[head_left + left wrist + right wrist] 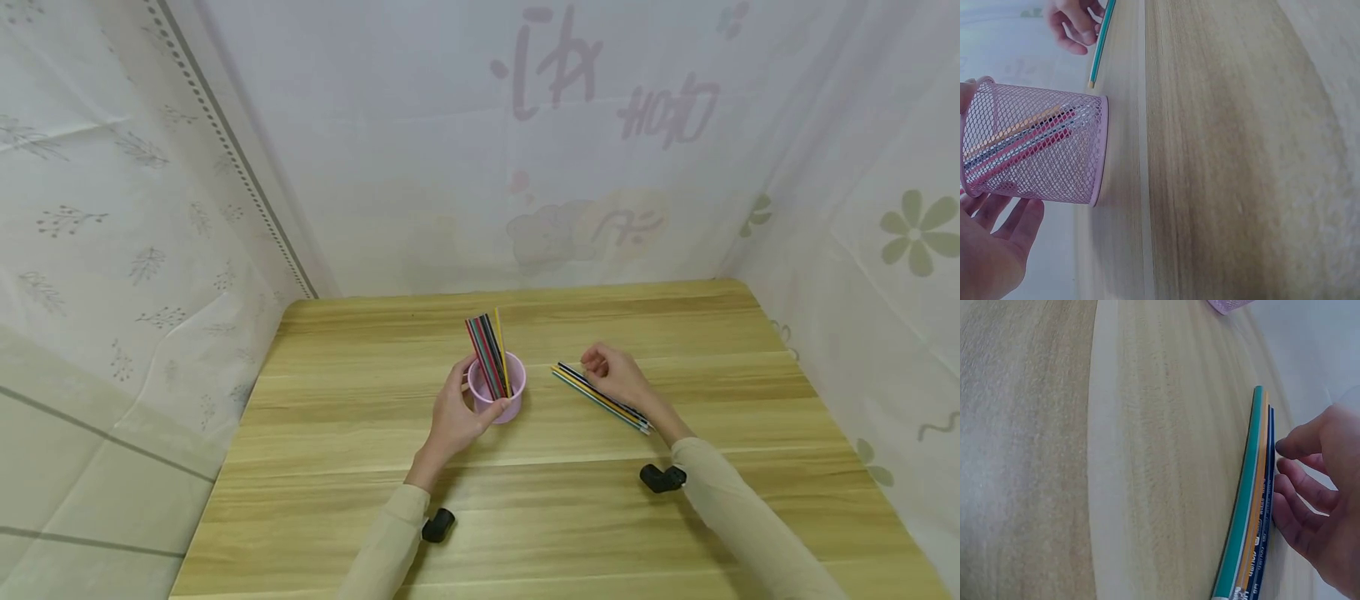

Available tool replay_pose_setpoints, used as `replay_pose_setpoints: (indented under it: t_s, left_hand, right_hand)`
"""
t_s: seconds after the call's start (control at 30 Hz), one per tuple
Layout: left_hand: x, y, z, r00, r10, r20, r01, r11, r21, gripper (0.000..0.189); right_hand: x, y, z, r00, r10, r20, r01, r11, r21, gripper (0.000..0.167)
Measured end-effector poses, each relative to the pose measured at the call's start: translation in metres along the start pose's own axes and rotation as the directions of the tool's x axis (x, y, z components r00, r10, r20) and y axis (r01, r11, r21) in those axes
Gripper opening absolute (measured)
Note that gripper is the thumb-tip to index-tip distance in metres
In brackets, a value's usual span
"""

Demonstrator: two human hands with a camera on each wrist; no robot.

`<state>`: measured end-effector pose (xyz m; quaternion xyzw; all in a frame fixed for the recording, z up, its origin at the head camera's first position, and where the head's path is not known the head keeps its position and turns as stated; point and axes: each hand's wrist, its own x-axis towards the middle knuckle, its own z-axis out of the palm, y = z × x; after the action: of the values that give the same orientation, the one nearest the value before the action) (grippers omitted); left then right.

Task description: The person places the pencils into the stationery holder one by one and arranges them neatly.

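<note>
My left hand point(456, 418) grips a pink mesh pencil cup point(1079, 147), thumb at its rim and fingers round the far side. Inside it lean several pencils point(486, 354) in red, green, black and yellow, tilted to the left. To the right, a small bundle of pencils lies slantwise on the table: a green pencil point(1247, 494), an orange pencil point(1260, 469) and dark blue ones point(1269, 487). Beside the dark blue side of the bundle is my right hand point(619, 379), its fingers loosely bent, the fingertips close to the pencils with nothing seen between them.
The wood-grain table point(555, 517) extends to a white patterned curtain point(420, 167) at the back, with more curtain at both sides. A black wrist camera point(663, 478) sits on the right sleeve, and another wrist camera point(438, 526) on the left.
</note>
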<state>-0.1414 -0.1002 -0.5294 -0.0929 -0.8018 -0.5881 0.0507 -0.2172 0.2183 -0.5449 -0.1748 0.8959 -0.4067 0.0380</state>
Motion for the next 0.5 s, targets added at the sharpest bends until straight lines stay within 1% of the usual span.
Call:
replay_pose_setpoints:
  t_s: [0.17,0.27,0.33,0.37,0.5]
  left_hand:
    - [0.000,-0.001,0.001,1.000,0.007,-0.009,-0.008,1.000,-0.026,0.091]
    - [0.000,-0.001,0.001,1.000,0.017,-0.015,-0.017,0.999,-0.028,0.091]
    - [0.000,0.002,0.001,1.000,0.019,-0.015,-0.020,1.000,-0.024,0.091]
    - [-0.001,0.005,0.000,1.000,0.018,-0.013,-0.018,1.000,-0.023,0.091]
    - [-0.004,0.028,-0.005,1.000,0.021,0.003,-0.021,1.000,-0.023,0.089]
  right_hand:
    - [0.001,-0.002,0.001,1.000,-0.003,0.001,0.003,1.000,-0.031,0.013]
    - [0.002,-0.003,0.002,1.000,-0.012,0.003,0.012,0.997,-0.078,0.012]
    - [0.002,-0.004,0.002,1.000,-0.013,0.009,0.014,0.994,-0.110,0.012]
    - [0.003,-0.005,0.003,1.000,-0.015,0.011,0.017,0.991,-0.130,0.012]
    - [0.004,-0.009,0.003,0.999,-0.024,0.027,0.029,0.978,-0.206,0.011]
